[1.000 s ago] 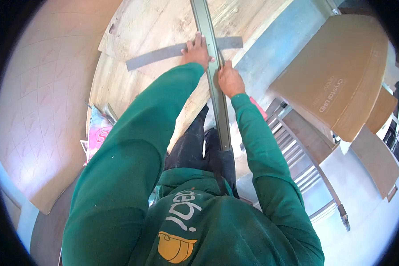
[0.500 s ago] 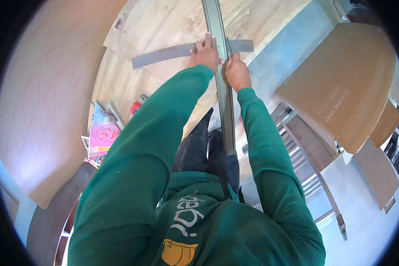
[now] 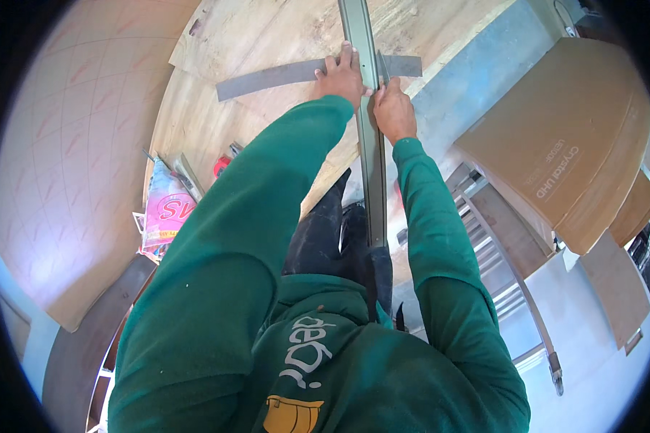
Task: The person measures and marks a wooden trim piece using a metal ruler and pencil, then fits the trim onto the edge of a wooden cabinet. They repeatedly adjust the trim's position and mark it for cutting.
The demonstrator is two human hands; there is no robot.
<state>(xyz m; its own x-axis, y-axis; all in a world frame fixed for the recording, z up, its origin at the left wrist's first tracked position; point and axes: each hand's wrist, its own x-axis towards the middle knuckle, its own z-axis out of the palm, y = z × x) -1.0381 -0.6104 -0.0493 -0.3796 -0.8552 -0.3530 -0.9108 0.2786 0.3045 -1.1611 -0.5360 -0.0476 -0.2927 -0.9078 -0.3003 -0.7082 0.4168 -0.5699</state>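
A long greenish-grey metal profile [image 3: 369, 137] runs from the wooden tabletop, past its near edge, toward my body. Crosswise beneath it lies a flat grey strip [image 3: 263, 81], showing on both sides. My left hand [image 3: 341, 78] rests at the profile's left side, fingers spread over it and the strip, the thumb reaching onto the profile. Close against the right side, my right hand [image 3: 395, 112] is closed on a thin, pointed, blade-like tool [image 3: 383, 66]. The tool's tip points away from me, over the strip. Its handle is hidden in my fingers.
A large cardboard box [image 3: 556, 137] stands at the right, with a metal ladder-like frame [image 3: 495, 242] below it. At the table's left edge are a pink and blue packet [image 3: 167, 206] and a red tool [image 3: 222, 166]. A patterned panel [image 3: 72, 144] stands far left.
The view has shifted slightly, so the profile and both hands sit a little higher and farther right. My hands keep nearly the same places on the profile.
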